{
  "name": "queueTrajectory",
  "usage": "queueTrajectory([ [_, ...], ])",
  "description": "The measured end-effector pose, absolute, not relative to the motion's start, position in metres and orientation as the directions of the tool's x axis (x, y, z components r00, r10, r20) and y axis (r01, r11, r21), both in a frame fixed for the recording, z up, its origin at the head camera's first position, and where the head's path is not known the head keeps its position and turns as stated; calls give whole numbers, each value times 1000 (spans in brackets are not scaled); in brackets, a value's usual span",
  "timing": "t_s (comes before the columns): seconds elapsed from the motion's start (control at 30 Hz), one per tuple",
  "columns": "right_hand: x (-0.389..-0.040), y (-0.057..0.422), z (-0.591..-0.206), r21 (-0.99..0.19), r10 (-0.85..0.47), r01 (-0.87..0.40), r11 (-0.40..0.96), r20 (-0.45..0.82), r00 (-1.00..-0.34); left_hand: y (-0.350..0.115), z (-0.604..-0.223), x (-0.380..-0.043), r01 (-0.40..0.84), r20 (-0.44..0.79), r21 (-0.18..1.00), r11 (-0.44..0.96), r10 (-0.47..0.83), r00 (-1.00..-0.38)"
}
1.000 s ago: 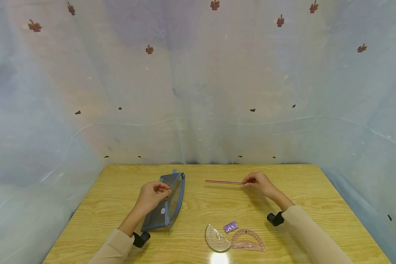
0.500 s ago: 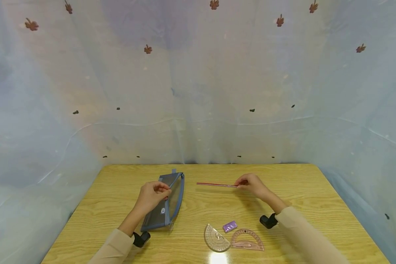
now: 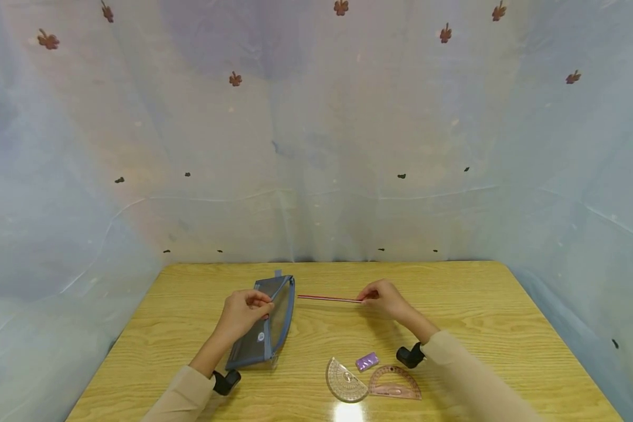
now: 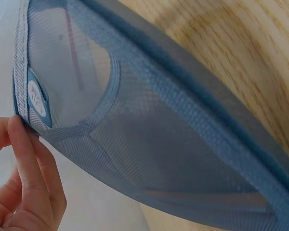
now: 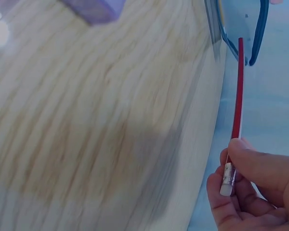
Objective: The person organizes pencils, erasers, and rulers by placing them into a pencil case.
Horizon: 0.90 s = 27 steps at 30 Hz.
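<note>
My left hand (image 3: 245,313) pinches one edge of a blue mesh pencil case (image 3: 249,346), whose mouth gapes toward the right. In the left wrist view, thumb and fingers hold the blue trim beside a small round label (image 4: 37,97). My right hand (image 3: 384,300) grips a red and white pencil (image 3: 327,299) near its eraser end, level above the table. The white eraser tip and metal band show in the right wrist view, below the thumb. The pencil's far end points left, close to the case's mouth; in the head view a small gap separates them.
A purple wrapped eraser (image 3: 367,361), a clear protractor (image 3: 345,382) and a pink protractor (image 3: 395,384) lie on the wooden table (image 3: 469,316) near its front. A pale sheet (image 3: 316,223) hangs behind the table.
My right hand has carried the pencil leftward and slightly nearer the front, up to the case's mouth. My left hand and the pencil case stay where they were.
</note>
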State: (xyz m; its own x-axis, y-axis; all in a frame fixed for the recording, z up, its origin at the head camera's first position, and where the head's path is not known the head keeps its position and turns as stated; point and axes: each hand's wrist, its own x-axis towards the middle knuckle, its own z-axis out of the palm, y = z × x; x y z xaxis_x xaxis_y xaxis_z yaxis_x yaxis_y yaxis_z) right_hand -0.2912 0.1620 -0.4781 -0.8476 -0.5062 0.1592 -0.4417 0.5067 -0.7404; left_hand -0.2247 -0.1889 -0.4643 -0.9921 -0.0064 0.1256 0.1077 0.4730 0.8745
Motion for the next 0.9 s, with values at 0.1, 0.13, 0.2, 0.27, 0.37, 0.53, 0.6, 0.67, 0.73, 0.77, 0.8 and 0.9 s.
queueTrajectory([
  [0.1, -290, 155, -480, -747, -503, -434, 504, 154, -850, -189, -465, -225, 108, 127, 874, 474, -7, -992],
  [0.13, -290, 153, -480, -746, -502, -434, 505, 155, -851, -189, -466, -225, 110, 128, 874, 474, -5, -992],
  [0.2, -289, 149, -480, -746, -493, -425, 512, 149, -857, -188, -466, -225, 113, 128, 874, 472, -1, -992],
  [0.27, -289, 146, -481, -750, -485, -415, 516, 143, -863, -188, -466, -225, 113, 126, 877, 468, 3, -992],
  [0.37, -291, 141, -481, -763, -474, -394, 512, 131, -871, -188, -467, -226, 107, 120, 879, 464, 2, -993],
  [0.53, -292, 134, -480, -771, -479, -398, 497, 138, -867, -188, -466, -226, 107, 122, 876, 471, 0, -993],
  [0.6, -292, 132, -480, -766, -478, -403, 501, 143, -867, -188, -465, -226, 106, 120, 876, 471, -1, -993],
  [0.67, -292, 128, -480, -765, -469, -398, 507, 143, -871, -189, -465, -225, 106, 120, 878, 467, -2, -993],
  [0.73, -292, 125, -480, -766, -462, -391, 510, 139, -876, -189, -464, -225, 104, 119, 880, 464, -3, -993],
  [0.77, -291, 124, -479, -766, -461, -389, 512, 137, -877, -189, -464, -225, 100, 115, 882, 460, -5, -993],
  [0.8, -291, 122, -479, -766, -457, -386, 514, 136, -879, -189, -464, -225, 99, 115, 883, 458, -7, -993],
  [0.9, -291, 117, -480, -763, -442, -372, 529, 126, -888, -189, -464, -224, 98, 115, 885, 455, -10, -993],
])
